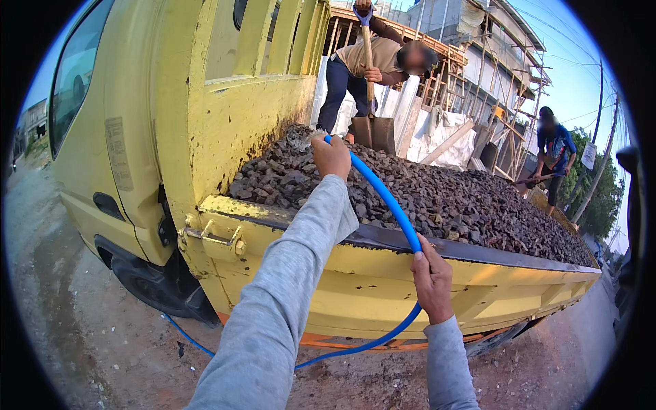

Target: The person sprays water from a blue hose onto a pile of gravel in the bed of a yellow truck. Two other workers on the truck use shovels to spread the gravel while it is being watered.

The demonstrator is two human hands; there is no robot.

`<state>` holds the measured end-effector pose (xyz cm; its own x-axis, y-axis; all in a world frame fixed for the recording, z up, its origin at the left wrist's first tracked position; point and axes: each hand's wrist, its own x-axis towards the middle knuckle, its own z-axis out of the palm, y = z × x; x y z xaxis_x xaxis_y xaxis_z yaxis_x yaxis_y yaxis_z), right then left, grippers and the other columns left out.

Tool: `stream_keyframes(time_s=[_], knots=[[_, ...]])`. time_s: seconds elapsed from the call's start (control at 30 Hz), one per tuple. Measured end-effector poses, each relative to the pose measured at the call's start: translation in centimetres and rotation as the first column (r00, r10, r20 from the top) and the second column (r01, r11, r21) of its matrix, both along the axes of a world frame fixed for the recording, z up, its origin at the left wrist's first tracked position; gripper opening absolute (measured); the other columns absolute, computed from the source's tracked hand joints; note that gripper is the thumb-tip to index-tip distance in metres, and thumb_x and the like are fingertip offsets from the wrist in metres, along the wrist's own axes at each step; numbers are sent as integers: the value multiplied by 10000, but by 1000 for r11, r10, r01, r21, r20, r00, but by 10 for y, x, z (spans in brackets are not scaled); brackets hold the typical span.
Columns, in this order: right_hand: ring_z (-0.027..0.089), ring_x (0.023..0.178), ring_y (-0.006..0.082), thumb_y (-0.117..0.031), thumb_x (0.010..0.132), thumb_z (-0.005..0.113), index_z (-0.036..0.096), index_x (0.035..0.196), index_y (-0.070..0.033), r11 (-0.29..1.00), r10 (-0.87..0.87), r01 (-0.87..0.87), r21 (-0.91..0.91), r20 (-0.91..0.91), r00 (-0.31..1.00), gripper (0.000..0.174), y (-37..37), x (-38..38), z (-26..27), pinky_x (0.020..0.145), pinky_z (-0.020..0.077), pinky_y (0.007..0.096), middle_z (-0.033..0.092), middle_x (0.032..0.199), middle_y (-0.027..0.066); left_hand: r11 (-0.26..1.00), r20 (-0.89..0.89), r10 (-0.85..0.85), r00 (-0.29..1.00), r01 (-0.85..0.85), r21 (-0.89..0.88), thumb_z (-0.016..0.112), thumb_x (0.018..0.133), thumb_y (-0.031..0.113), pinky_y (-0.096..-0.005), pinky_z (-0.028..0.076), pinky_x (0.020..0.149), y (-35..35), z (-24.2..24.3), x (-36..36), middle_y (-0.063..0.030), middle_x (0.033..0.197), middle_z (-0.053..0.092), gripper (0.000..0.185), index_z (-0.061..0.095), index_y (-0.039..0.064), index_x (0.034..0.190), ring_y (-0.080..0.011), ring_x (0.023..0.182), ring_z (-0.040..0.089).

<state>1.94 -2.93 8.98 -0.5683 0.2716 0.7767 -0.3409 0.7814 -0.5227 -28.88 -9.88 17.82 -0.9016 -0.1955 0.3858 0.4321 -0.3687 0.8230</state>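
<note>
My left hand (331, 157) grips a blue hose (385, 193) close to its end, above the side wall of a truck bed. Water sprays from that end onto crushed stone (451, 205) heaped in the bed. Farther along the hose, my right hand (431, 277) is closed around it, just outside the wall's top edge (379, 239). From there the hose loops down below the bed, passes behind my left sleeve and shows again on the ground near the front wheel.
Beyond the spray, a person stands bent over a shovel (373, 132) set in the stone. Another person (552, 148) holds a long-handled tool at the bed's far end. The yellow truck cab (130, 133) is at left. A latch (215, 233) juts from the bed's corner. Bamboo scaffolding (487, 77) surrounds a building behind.
</note>
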Motion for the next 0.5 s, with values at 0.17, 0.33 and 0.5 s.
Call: stream_keyframes(time_s=[0.17, 0.33, 0.5], knots=[[536, 636, 110, -43, 947, 537, 593, 1245, 67, 999, -29, 30, 20, -28, 999, 322, -3, 0, -3, 572, 443, 276, 621, 788, 77, 999, -44, -24, 999, 23, -26, 478, 885, 176, -471, 474, 872, 5, -3, -8, -311, 1062, 617, 372, 482, -79, 1155, -432, 975, 624], [565, 645, 156, -42, 941, 548, 600, 1231, 67, 995, -48, 55, 81, -87, 995, 314, -2, -3, -5, 593, 457, 305, 643, 826, 117, 993, -52, -115, 992, 113, -40, 501, 886, 178, -423, 517, 742, 0, 0, -1, -263, 986, 634, 368, 487, -81, 1147, -328, 809, 667], [521, 613, 128, -26, 927, 557, 598, 1241, 52, 992, -30, 45, 114, -132, 991, 326, -3, -5, -5, 556, 423, 285, 588, 749, 78, 960, -43, -280, 959, 281, 22, 491, 891, 168, -316, 456, 370, -11, 3, 15, -131, 759, 627, 367, 467, -36, 1194, -189, 503, 575]])
